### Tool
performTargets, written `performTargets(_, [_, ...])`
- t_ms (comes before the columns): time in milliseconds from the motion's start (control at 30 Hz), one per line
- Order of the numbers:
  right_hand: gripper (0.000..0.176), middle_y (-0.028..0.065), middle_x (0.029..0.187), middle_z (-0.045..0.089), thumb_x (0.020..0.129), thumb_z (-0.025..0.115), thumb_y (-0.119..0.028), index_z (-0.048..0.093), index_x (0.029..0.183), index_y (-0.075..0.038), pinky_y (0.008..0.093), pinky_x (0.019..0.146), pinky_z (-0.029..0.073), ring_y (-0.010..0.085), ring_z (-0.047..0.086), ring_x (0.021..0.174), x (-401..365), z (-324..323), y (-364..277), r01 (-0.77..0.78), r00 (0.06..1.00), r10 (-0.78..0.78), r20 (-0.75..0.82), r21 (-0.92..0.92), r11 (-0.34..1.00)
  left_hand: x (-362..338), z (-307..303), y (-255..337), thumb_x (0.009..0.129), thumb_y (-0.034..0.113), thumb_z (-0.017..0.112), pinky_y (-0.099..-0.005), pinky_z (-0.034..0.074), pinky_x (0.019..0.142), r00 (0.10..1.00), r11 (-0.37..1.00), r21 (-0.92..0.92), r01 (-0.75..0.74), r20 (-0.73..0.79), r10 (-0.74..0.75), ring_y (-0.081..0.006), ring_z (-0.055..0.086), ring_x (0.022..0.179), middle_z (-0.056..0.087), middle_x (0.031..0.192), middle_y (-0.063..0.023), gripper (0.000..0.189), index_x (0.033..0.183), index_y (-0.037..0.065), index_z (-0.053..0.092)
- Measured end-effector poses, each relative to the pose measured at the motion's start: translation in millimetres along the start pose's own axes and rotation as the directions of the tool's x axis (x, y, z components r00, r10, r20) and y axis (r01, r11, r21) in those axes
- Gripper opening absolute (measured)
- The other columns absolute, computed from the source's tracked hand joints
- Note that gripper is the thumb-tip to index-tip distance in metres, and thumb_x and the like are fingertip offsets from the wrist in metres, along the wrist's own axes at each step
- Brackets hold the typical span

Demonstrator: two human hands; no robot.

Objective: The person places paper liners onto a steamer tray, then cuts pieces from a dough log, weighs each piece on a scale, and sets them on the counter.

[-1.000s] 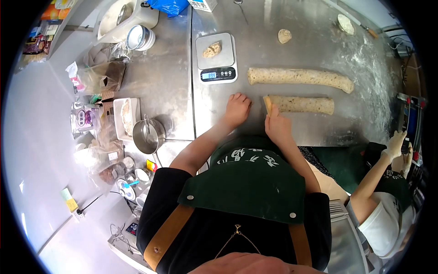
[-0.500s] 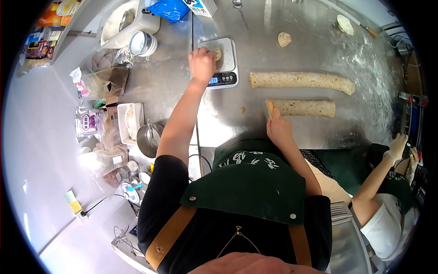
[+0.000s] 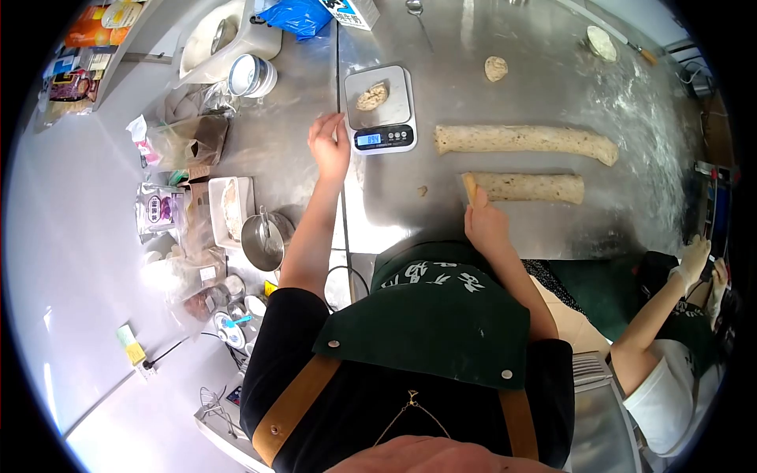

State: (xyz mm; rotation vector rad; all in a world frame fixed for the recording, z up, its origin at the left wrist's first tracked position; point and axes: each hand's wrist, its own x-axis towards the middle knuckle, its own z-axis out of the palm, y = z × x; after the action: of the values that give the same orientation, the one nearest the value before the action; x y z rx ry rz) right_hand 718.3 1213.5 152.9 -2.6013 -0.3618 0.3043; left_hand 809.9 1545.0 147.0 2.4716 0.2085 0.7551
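Observation:
My left hand (image 3: 330,147) hovers just left of the kitchen scale (image 3: 356,121), its fingers loosely apart with nothing in them. On the scale's plate lies a cut piece of speckled dough (image 3: 373,97), and the display is lit. My right hand (image 3: 486,226) grips the wooden handle of a dough scraper (image 3: 471,188), which stands at the left end of the shorter dough log (image 3: 536,188). A longer dough log (image 3: 524,139) lies behind it, roughly parallel. Left of the scraper rests a small dough scrap (image 3: 423,191).
A round dough piece (image 3: 495,68) and a spoon (image 3: 415,9) lie toward the back. Flour dusts the steel table's right side. Left stand a metal pot (image 3: 264,241), a white tray (image 3: 214,206) and stacked bowls (image 3: 252,76). A co-worker's gloved hand (image 3: 694,260) is at right.
My left hand has let go of the dough piece on the scale and drawn back to the lower left. My right hand keeps the scraper at the log's end.

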Motion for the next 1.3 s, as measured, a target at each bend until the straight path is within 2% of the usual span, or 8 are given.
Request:
performTargets(133, [0.04, 0.0185, 0.072, 0.064, 0.084, 0.057, -0.016, 0.041, 0.117, 0.002, 0.0434, 0.05, 0.05, 0.0347, 0.062, 0.057, 1, -4, -3, -0.026, 0.999, 0.026, 0.027, -0.006, 1.0, -23, -10, -14, 0.085, 0.008, 0.061, -0.0359, 0.047, 0.082, 0.992, 0.991, -0.033, 0.128, -0.012, -0.128, -0.0286, 0.061, 0.092, 0.065, 0.096, -0.0137, 0.014, 0.094, 0.004, 0.07])
performTargets(533, [0.04, 0.0191, 0.073, 0.064, 0.084, 0.056, -0.015, 0.041, 0.116, 0.002, 0.0442, 0.051, 0.05, 0.0357, 0.062, 0.058, 1, -1, -1, -0.015, 1.0, 0.015, 0.019, 0.003, 1.0, -42, -18, -9, 0.086, 0.009, 0.06, -0.0351, 0.049, 0.079, 0.976, 0.976, -0.023, 0.217, 0.015, -0.217, -0.0289, 0.063, 0.088, 0.065, 0.095, -0.0156, 0.015, 0.094, 0.002, 0.07])
performTargets(733, [0.039, 0.0195, 0.073, 0.063, 0.084, 0.055, -0.015, 0.041, 0.117, 0.002, 0.0448, 0.051, 0.05, 0.0363, 0.062, 0.058, 1, -3, -3, -0.026, 0.999, 0.026, 0.028, 0.007, 1.0, -14, 5, 2, 0.084, 0.007, 0.061, -0.0359, 0.049, 0.079, 0.995, 0.991, -0.091, 0.094, 0.032, -0.091, -0.0301, 0.063, 0.086, 0.066, 0.092, -0.0154, 0.012, 0.091, 0.001, 0.069])
performTargets(767, [0.039, 0.0195, 0.073, 0.063, 0.084, 0.055, -0.015, 0.041, 0.117, 0.002, 0.0449, 0.051, 0.05, 0.0363, 0.062, 0.059, 1, -3, -3, -0.03, 0.999, 0.029, 0.033, 0.007, 1.0, -10, 16, -9, 0.082, 0.009, 0.064, -0.0375, 0.048, 0.085, 0.989, 0.994, -0.069, 0.088, 0.122, -0.079, -0.0321, 0.06, 0.095, 0.064, 0.1, -0.0157, 0.019, 0.099, 0.002, 0.067])
performTargets(967, [0.039, 0.0186, 0.072, 0.063, 0.085, 0.055, -0.015, 0.041, 0.118, 0.002, 0.0447, 0.05, 0.049, 0.0357, 0.062, 0.059, 1, -9, -3, -0.044, 0.997, 0.044, 0.067, 0.007, 0.999, 31, 54, 12, 0.072, 0.02, 0.074, -0.0407, 0.041, 0.097, 0.968, 0.994, 0.111, 0.008, 0.248, -0.036, -0.036, 0.047, 0.115, 0.05, 0.124, -0.0188, 0.064, 0.128, 0.006, 0.048])
performTargets(1067, [0.04, 0.0177, 0.071, 0.063, 0.085, 0.055, -0.016, 0.042, 0.119, 0.002, 0.044, 0.05, 0.049, 0.0349, 0.062, 0.058, -3, -17, -7, 0.035, 0.999, -0.035, 0.018, -0.007, 0.999, 44, 65, 17, 0.07, 0.021, 0.075, -0.0418, 0.042, 0.097, 0.931, 0.989, 0.144, -0.016, 0.362, -0.038, -0.0372, 0.048, 0.114, 0.05, 0.124, -0.0201, 0.069, 0.13, 0.006, 0.046])
performTargets(1200, [0.042, 0.0204, 0.065, 0.061, 0.086, 0.055, -0.017, 0.04, 0.119, 0.004, 0.0485, 0.052, 0.047, 0.0395, 0.059, 0.055, -10, -28, -5, 0.02, 1.0, -0.017, -0.026, 0.096, 0.995, 43, 78, 17, 0.071, 0.019, 0.073, -0.0422, 0.042, 0.095, 0.884, 0.956, 0.279, -0.094, 0.466, -0.049, -0.0367, 0.05, 0.109, 0.054, 0.118, -0.0164, 0.059, 0.125, 0.011, 0.052])
performTargets(1300, [0.045, 0.0222, 0.067, 0.061, 0.086, 0.056, -0.016, 0.04, 0.122, 0.005, 0.049, 0.054, 0.047, 0.0406, 0.06, 0.058, -17, -43, 1, 0.006, 0.998, 0.004, -0.057, 0.187, 0.982, 35, 82, 13, 0.07, 0.014, 0.072, -0.0424, 0.043, 0.092, 0.922, 0.972, 0.214, -0.099, 0.387, 0.008, -0.036, 0.051, 0.107, 0.057, 0.112, -0.0149, 0.052, 0.12, 0.012, 0.056])
